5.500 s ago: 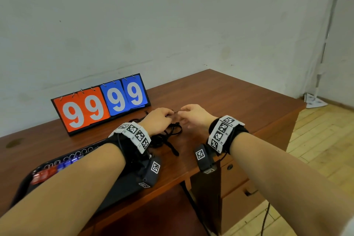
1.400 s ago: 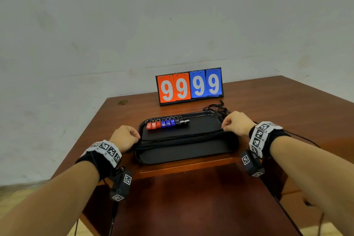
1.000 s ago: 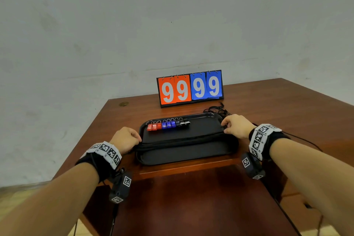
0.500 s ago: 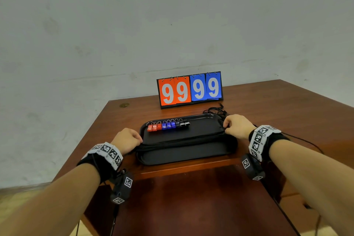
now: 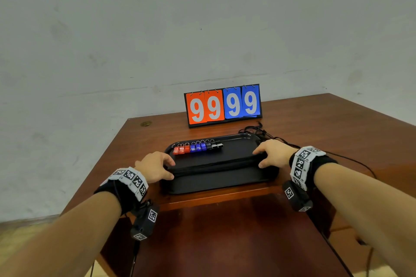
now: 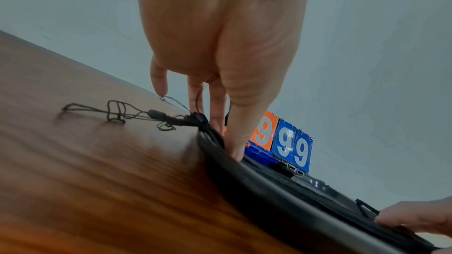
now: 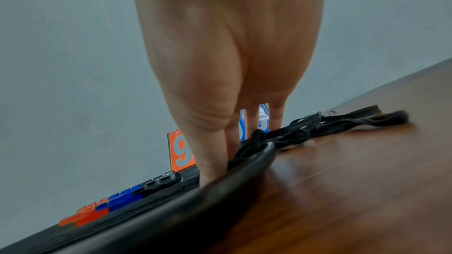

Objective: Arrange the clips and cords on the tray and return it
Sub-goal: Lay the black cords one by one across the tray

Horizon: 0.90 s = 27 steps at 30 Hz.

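A black tray (image 5: 225,183) sits near the table's front edge. A row of red, blue and black clips (image 5: 198,147) lies along its far side. A band of black cords (image 5: 213,165) stretches across the tray from end to end. My left hand (image 5: 162,164) rests on the tray's left end, with the thumb on the cords. My right hand (image 5: 263,155) rests on the right end the same way. In the left wrist view my left hand (image 6: 220,103) presses the cords (image 6: 117,113) at the rim with straight fingers. The right wrist view shows my right hand (image 7: 212,132) doing likewise, with cords (image 7: 342,121) trailing onto the table.
A flip scoreboard (image 5: 222,105) reading 99 99 stands behind the tray near the wall. More black cord ends (image 5: 254,129) lie off the tray's far right corner. The brown table (image 5: 157,132) drops off just in front of the tray.
My left hand has shifted slightly right, onto the tray's left end and the cords. The right hand and the tray have stayed about where they were.
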{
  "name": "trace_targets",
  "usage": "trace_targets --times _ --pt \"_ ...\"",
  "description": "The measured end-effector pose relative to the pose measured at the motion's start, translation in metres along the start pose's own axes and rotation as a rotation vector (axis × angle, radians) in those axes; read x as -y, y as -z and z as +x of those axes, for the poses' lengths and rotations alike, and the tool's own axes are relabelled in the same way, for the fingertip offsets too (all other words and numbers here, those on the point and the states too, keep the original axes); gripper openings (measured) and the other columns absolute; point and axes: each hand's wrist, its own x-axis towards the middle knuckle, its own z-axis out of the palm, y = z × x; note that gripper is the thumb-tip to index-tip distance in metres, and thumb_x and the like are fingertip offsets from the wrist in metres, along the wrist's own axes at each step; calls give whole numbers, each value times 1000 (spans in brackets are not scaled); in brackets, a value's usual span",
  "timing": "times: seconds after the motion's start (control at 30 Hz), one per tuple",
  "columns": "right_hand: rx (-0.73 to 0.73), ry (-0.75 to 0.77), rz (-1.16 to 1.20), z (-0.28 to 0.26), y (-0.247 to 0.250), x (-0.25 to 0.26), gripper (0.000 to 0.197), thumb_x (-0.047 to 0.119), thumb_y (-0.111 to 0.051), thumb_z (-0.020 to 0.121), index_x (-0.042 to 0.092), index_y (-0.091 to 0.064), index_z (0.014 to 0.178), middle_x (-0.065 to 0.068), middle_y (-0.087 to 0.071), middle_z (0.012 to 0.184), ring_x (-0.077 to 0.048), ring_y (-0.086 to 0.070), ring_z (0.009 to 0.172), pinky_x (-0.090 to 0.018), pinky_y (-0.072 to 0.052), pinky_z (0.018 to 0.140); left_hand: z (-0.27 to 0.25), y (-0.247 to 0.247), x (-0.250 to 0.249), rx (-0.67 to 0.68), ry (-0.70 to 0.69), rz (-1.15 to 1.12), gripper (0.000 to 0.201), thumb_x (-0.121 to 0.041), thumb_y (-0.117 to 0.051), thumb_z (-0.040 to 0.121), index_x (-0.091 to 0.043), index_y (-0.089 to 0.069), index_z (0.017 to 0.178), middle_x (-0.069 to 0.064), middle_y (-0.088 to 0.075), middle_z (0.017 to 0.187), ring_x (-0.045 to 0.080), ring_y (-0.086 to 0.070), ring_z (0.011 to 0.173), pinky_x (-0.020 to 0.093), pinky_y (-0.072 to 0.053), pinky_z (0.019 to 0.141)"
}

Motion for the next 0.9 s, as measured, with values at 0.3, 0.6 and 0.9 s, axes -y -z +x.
trace_targets --times 0.3,0.6,0.9 --pt "-33 -6 -61 3 0 -3 32 22 -73 84 20 -71 116 6 -70 108 -7 -60 92 -20 -45 83 -11 2 -10 -75 22 91 13 -35 -77 81 -38 -73 94 -21 -66 93 9 -58 98 46 -36 99" --pt "-115 -8 68 -9 6 -7 32 17 -68 87 20 -69 118 5 -67 117 -12 -63 105 -25 -50 93 -18 8 -24 -151 34 71 7 -43 -73 82 -37 -70 83 -19 -62 95 14 -57 103 46 -35 97" --pt "-254 -148 160 -38 18 -31 44 3 -50 92 21 -58 131 -3 -61 130 -20 -58 116 -28 -47 96 -17 15 -79 -301 -25 76 10 -28 -62 88 -34 -69 86 -10 -60 116 19 -52 113 54 -33 101"
